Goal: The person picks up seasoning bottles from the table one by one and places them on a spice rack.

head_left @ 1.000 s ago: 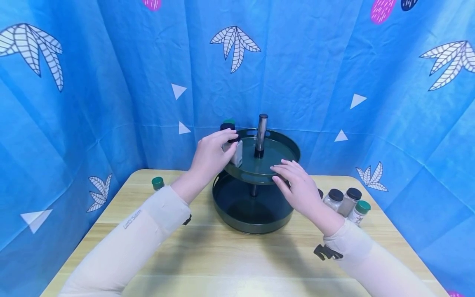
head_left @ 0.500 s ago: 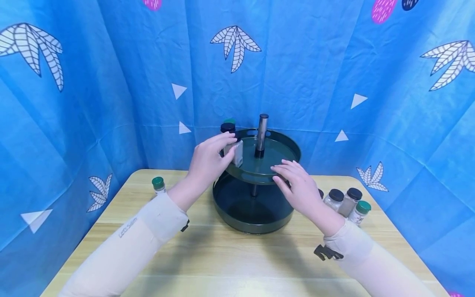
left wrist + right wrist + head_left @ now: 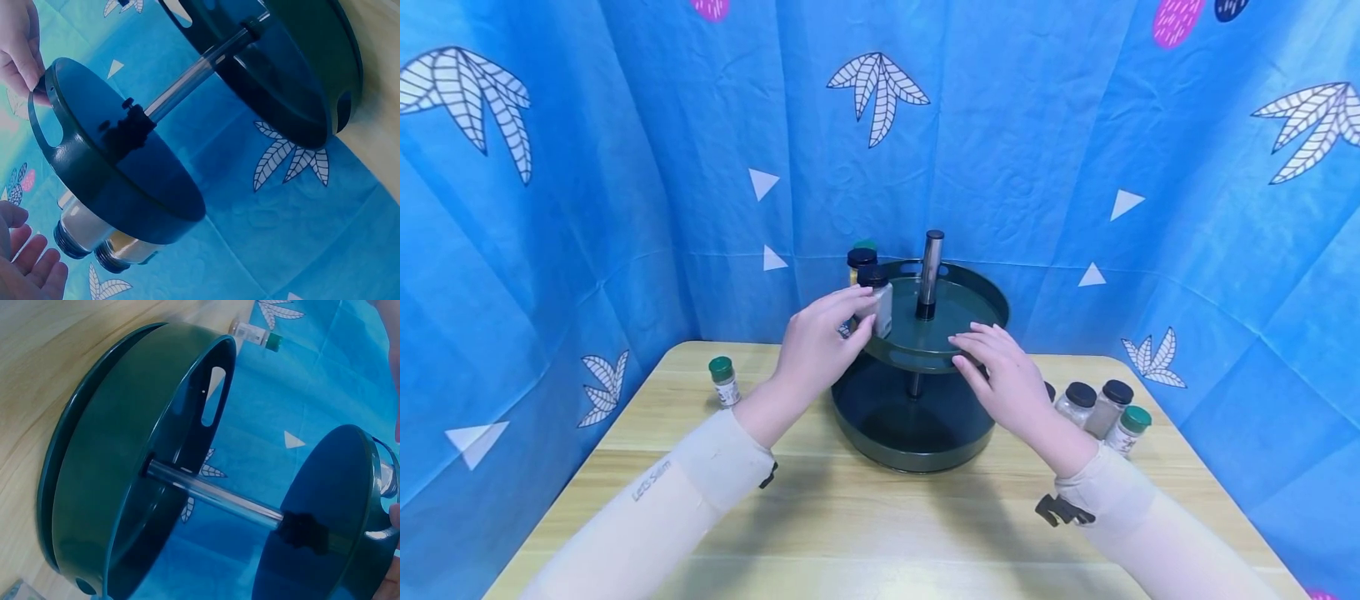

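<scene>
A dark green two-tier round tray (image 3: pixel 910 457) stands on the table, with a metal post (image 3: pixel 930 275) through its middle. On the upper tier's left side, a clear jar with a black lid (image 3: pixel 880 310) stands upright. My left hand (image 3: pixel 820 342) is beside that jar; in the left wrist view its slightly bent fingers (image 3: pixel 45 265) are apart from it. Behind stand another black-lidded jar (image 3: pixel 861 257) with yellowish contents and a green-lidded one (image 3: pixel 867 244), mostly hidden. My right hand (image 3: pixel 1003 375) holds the upper tier's front right rim, thumb outside and fingers over it.
A small green-lidded jar (image 3: pixel 724 382) stands on the table (image 3: pixel 880 533) at left. Several jars, black-lidded (image 3: pixel 1078 402) and green-lidded (image 3: pixel 1126 429), stand at right, partly behind my right forearm. A blue patterned curtain (image 3: pixel 1000 167) encloses the table's back and sides.
My left hand has let go of the black-lidded jar and drawn back down and left, uncovering its lid. More of the green-lidded jar on the left shows. My right hand stays put.
</scene>
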The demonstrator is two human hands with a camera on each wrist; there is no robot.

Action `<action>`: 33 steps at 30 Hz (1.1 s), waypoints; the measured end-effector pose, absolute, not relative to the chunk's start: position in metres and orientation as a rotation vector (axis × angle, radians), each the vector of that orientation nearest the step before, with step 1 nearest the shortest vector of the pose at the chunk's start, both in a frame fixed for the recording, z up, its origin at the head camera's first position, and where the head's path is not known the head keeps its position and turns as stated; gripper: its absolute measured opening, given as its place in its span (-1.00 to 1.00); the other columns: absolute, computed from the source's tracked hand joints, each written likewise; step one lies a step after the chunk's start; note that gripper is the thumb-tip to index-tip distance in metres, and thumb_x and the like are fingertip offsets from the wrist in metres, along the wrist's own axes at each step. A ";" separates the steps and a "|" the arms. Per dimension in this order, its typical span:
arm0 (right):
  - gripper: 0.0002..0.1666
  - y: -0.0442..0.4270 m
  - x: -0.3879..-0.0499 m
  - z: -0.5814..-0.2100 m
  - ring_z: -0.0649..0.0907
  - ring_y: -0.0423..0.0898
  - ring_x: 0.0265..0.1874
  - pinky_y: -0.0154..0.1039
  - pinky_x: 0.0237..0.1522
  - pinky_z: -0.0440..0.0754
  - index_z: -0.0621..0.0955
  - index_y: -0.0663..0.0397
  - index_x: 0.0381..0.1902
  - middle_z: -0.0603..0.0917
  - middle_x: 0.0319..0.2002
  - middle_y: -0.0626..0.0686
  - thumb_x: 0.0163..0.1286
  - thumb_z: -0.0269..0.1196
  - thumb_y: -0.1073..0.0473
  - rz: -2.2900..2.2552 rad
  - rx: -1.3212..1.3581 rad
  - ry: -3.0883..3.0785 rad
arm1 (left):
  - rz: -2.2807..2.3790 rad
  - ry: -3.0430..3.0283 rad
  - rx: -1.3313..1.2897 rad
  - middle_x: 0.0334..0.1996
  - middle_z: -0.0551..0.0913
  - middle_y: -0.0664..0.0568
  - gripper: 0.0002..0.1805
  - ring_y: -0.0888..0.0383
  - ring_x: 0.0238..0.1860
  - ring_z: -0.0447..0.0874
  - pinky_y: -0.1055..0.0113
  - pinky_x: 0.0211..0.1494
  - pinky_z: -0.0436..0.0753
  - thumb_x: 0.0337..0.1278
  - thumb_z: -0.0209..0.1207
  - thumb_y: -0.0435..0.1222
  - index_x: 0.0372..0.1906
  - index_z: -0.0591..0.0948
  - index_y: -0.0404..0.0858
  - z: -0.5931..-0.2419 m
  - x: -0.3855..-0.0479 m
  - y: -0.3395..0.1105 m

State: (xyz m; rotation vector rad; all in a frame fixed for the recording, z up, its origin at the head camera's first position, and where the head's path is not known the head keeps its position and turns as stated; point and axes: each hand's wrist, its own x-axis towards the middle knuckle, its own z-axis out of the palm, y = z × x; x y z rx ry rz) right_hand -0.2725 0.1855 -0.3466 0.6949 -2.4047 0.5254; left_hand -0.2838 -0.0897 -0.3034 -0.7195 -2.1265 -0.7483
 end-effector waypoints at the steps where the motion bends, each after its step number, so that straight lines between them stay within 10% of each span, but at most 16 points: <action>1: -0.60 0.186 -0.272 -0.347 0.47 0.08 0.36 0.15 0.45 0.25 0.67 0.04 0.18 0.68 0.15 0.10 0.44 0.29 0.06 0.526 0.696 -2.403 | -0.748 -2.121 -0.719 0.13 0.69 0.02 -0.69 0.07 0.20 0.63 0.10 0.20 0.62 0.22 0.35 -0.30 0.07 0.74 -0.17 -0.304 -0.284 -0.090; 33: -0.60 0.185 -0.271 -0.346 0.47 0.09 0.36 0.13 0.45 0.24 0.66 0.05 0.18 0.68 0.15 0.11 0.45 0.28 0.06 0.537 0.692 -2.408 | -0.668 -2.130 -0.638 0.07 0.72 -0.02 -0.66 0.02 0.18 0.65 0.06 0.20 0.62 0.19 0.36 -0.17 0.05 0.74 -0.19 -0.334 -0.277 -0.111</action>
